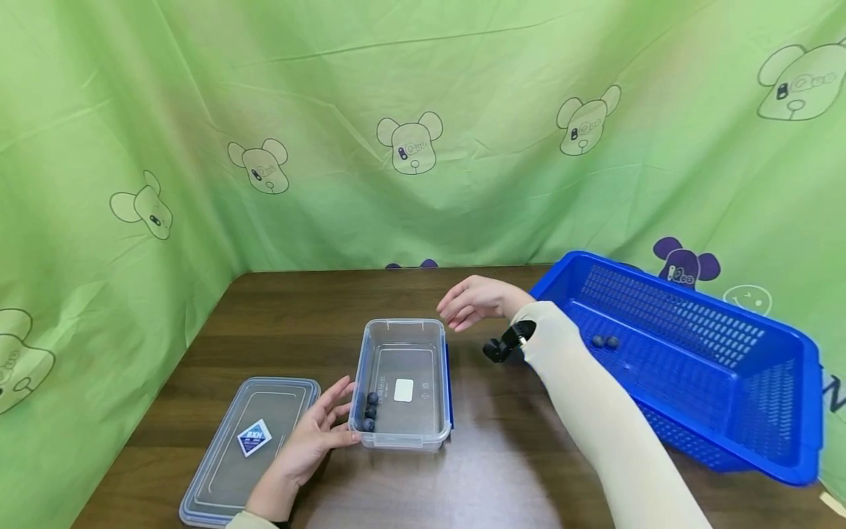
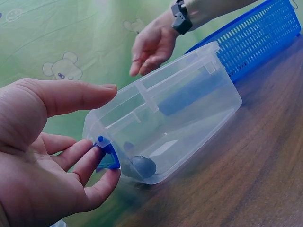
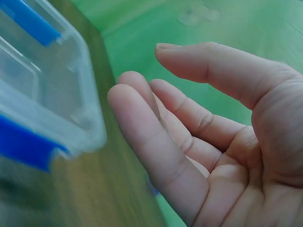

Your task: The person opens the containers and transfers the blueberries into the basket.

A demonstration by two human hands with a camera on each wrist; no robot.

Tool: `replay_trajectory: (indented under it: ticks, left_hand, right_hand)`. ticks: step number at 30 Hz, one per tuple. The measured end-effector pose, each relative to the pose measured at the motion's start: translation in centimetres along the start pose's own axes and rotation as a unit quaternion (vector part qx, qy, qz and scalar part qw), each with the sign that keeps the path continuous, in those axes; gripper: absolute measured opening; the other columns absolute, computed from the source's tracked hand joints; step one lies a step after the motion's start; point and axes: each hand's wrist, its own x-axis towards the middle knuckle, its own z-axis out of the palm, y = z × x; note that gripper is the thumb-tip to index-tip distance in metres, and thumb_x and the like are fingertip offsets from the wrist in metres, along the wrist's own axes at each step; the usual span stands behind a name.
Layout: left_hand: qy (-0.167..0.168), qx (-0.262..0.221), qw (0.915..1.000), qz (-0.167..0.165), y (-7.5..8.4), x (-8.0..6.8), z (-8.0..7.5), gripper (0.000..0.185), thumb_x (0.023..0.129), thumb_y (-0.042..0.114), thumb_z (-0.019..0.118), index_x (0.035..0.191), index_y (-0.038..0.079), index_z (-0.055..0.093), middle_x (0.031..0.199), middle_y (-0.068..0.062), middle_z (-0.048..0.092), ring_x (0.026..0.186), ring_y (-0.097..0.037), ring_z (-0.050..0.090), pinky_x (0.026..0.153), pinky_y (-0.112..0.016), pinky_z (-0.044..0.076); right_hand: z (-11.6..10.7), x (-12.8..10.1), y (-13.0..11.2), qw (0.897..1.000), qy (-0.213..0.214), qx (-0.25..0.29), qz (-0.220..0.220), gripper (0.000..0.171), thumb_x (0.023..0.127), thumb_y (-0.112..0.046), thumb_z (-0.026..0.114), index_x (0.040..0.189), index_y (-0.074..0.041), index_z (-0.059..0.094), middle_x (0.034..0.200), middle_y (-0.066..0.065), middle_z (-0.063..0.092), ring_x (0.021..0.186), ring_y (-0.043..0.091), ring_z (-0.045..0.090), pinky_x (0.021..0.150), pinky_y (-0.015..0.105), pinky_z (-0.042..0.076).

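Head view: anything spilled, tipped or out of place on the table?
Nothing looks spilled. The clear container sits upright with blueberries in its near-left corner, its lid flat beside it. Two more berries lie in the blue basket, which sits tilted at the table edge.

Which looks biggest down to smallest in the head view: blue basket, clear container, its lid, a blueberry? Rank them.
1. blue basket
2. and 3. lid and clear container: look alike; the lid lies nearer the camera, so unranked.
4. blueberry
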Motion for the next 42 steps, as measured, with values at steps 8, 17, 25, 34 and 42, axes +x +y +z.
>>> replay_trajectory:
  ticks: [8, 17, 25, 34, 42]
  left_hand:
    - [0.0, 0.005, 1.0, 0.003, 0.0, 0.1, -0.1, 0.096, 0.075, -0.013, 0.07, 0.154, -0.009, 0.015, 0.157, -0.029, 0.021, 0.124, -0.023, 0.044, 0.097, -0.028, 0.044]
    - [-0.007, 0.013, 0.9999, 0.005, -0.1, 0.2, 0.0, 0.096, 0.075, -0.012, 0.07, 0.154, -0.01, 0.015, 0.157, -0.03, 0.021, 0.125, -0.023, 0.043, 0.098, -0.028, 0.044]
    - [-0.003, 0.006, 1.0, 0.004, 0.1, 0.1, 0.1, 0.096, 0.075, -0.012, 0.07, 0.154, -0.01, 0.014, 0.156, -0.031, 0.021, 0.124, -0.023, 0.044, 0.096, -0.028, 0.045]
    - [-0.007, 0.007, 0.9999, 0.012, -0.2, 0.0, 0.0, 0.095, 0.076, -0.012, 0.069, 0.154, -0.009, 0.014, 0.157, -0.03, 0.021, 0.122, -0.019, 0.046, 0.097, -0.027, 0.044]
    - [-0.012, 0.004, 0.9998, 0.013, -0.2, -0.1, 0.0, 0.094, 0.078, -0.012, 0.069, 0.154, -0.009, 0.013, 0.156, -0.031, 0.02, 0.121, -0.016, 0.048, 0.097, -0.027, 0.045]
  right_hand:
    - [4.7, 3.0, 0.4, 0.999, -0.048, -0.001, 0.004, 0.031, 0.088, 0.006, 0.064, 0.116, 0.017, 0.057, 0.079, 0.013, 0.07, 0.071, 0.019, 0.068, 0.073, 0.035, 0.059]
    - [9.3, 5.2, 1.2, 0.995, -0.097, 0.0, 0.019, 0.031, 0.089, 0.005, 0.064, 0.117, 0.015, 0.06, 0.079, 0.013, 0.069, 0.071, 0.021, 0.068, 0.071, 0.036, 0.059]
    - [11.6, 6.7, 2.6, 0.993, -0.096, -0.045, 0.054, 0.017, 0.084, -0.002, 0.072, 0.101, 0.001, 0.07, 0.083, 0.012, 0.069, 0.072, 0.023, 0.067, 0.066, 0.039, 0.059]
    - [13.0, 7.4, 3.9, 0.988, -0.069, -0.122, 0.07, 0.014, 0.081, -0.01, 0.078, 0.089, -0.004, 0.07, 0.078, 0.012, 0.068, 0.063, 0.022, 0.068, 0.057, 0.034, 0.058]
    - [14.7, 7.1, 3.8, 0.981, -0.048, -0.182, 0.052, 0.014, 0.077, -0.01, 0.083, 0.075, -0.003, 0.07, 0.066, 0.012, 0.068, 0.053, 0.017, 0.065, 0.049, 0.028, 0.055]
